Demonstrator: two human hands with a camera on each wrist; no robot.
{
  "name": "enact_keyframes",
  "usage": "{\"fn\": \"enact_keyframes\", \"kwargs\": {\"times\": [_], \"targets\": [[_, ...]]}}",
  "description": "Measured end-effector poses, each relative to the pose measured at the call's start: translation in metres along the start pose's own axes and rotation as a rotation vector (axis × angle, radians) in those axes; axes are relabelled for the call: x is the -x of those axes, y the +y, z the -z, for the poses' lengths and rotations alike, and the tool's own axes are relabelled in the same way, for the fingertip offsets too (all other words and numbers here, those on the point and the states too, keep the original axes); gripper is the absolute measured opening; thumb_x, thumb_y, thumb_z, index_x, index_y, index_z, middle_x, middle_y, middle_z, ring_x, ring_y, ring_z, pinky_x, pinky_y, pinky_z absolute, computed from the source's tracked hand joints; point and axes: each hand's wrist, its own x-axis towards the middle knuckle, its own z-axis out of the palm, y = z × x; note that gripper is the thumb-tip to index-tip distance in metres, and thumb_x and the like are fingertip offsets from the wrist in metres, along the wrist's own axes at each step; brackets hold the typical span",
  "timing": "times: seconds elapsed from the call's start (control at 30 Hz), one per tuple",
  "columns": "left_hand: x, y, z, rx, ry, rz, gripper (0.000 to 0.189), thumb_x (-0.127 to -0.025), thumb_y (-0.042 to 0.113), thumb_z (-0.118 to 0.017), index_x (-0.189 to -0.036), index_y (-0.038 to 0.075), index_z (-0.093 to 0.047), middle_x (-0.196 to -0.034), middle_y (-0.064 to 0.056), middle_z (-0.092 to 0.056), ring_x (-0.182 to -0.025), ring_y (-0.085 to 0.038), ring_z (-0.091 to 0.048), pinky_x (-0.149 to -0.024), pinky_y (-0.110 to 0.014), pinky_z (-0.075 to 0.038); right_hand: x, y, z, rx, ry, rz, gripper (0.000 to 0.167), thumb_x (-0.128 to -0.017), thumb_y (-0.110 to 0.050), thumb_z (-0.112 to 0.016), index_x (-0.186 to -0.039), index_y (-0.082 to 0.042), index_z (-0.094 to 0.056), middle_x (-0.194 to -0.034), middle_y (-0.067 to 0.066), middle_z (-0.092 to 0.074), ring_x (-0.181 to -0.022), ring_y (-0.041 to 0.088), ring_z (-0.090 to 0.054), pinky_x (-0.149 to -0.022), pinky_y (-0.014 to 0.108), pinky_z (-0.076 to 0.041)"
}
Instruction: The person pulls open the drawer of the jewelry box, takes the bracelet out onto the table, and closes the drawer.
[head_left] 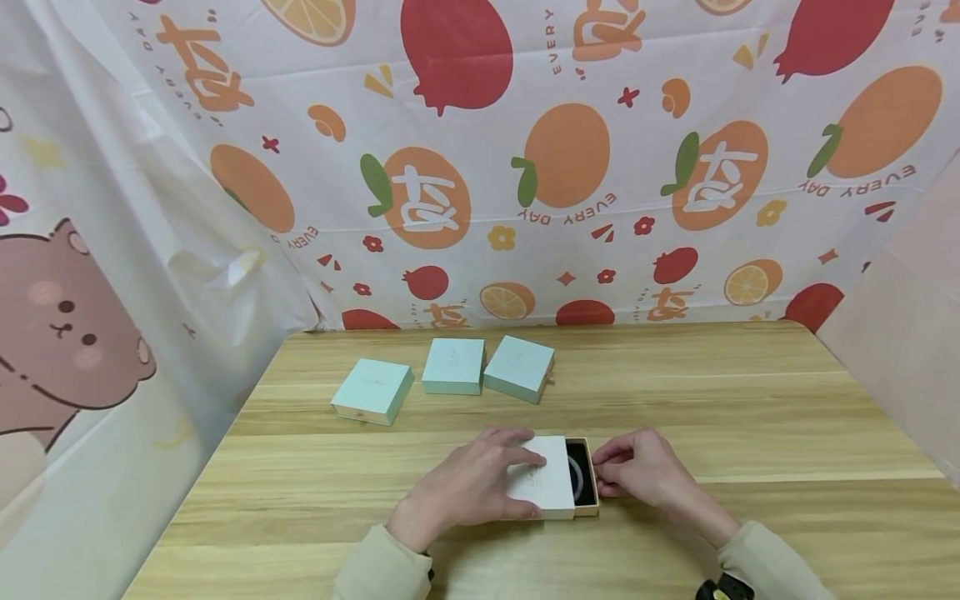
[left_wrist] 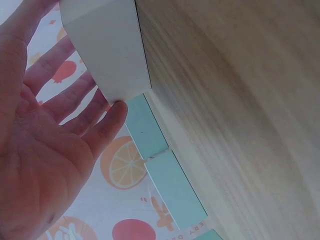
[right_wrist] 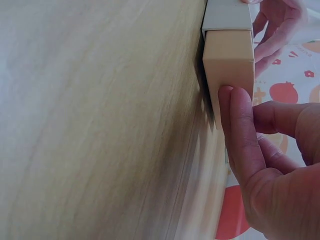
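Note:
A white sliding gift box [head_left: 553,475] lies on the table, its inner drawer [head_left: 587,510] partly out on the right. Inside, a pale ring-shaped bangle [head_left: 576,479] sits on black lining, half covered by the sleeve. My left hand [head_left: 480,479] holds the sleeve, thumb along the near side and fingers over the top and far edge. Two fingertips [right_wrist: 241,102] of my right hand [head_left: 641,468] come together at the drawer's tan end face [right_wrist: 230,65]; whatever lies between them is hidden.
Three pale teal boxes stand behind: one at left [head_left: 372,390], one in the middle [head_left: 453,365] and one at right [head_left: 520,367] with a small tab. A fruit-printed curtain [head_left: 480,208] hangs at the wooden table's [head_left: 750,400] back edge.

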Motion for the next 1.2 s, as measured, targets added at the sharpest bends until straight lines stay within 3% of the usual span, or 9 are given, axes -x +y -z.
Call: {"fn": "enact_keyframes", "kwargs": {"times": [0.3, 1.2], "targets": [[0.0, -0.001, -0.002, 0.006, -0.003, 0.011, 0.054, -0.078, 0.048, -0.086, -0.125, 0.027, -0.073, -0.148, -0.002, -0.058, -0.137, -0.024, -0.054, -0.105, -0.043, -0.053, 0.003, -0.001, 0.002, 0.002, 0.02, -0.019, 0.013, -0.091, 0.003, -0.067, -0.102, 0.006, -0.074, -0.09, 0.012, -0.072, -0.074, 0.014, -0.07, -0.068, 0.026, -0.061], [0.0, 0.001, -0.001, 0.013, -0.009, 0.007, 0.054, -0.077, 0.045, -0.087, -0.126, 0.026, -0.073, -0.149, -0.003, -0.058, -0.138, -0.026, -0.053, -0.11, -0.044, -0.049, 0.006, 0.009, 0.019, 0.015, -0.01, 0.036, 0.015, -0.092, 0.004, -0.066, -0.103, 0.01, -0.073, -0.09, 0.013, -0.072, -0.075, 0.014, -0.07, -0.068, 0.026, -0.061]]}}
